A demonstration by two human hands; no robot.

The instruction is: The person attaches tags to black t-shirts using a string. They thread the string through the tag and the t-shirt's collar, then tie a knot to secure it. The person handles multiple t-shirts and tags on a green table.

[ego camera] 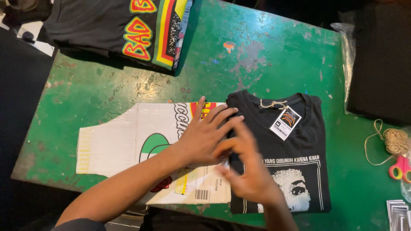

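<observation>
A folded black T-shirt (pixel 295 145) with a white printed face and a paper hang tag (pixel 285 122) on twine lies on the green table (pixel 265 55). Left of it lies a flattened white cardboard sheet (pixel 120 141) with coloured print. My left hand (pixel 205 132) rests flat on the cardboard, fingers spread, and its fingertips reach the shirt's left edge. My right hand (pixel 248 169) is blurred. It lies on the shirt's lower left part, fingers stretched toward the left hand. Neither hand grips anything.
A stack of black shirts with bright print (pixel 124 30) sits at the back left. A dark pile in a clear plastic bag (pixel 381 60) stands at the right. A ball of twine (pixel 396 141) and pink scissors (pixel 400 167) lie at the right edge.
</observation>
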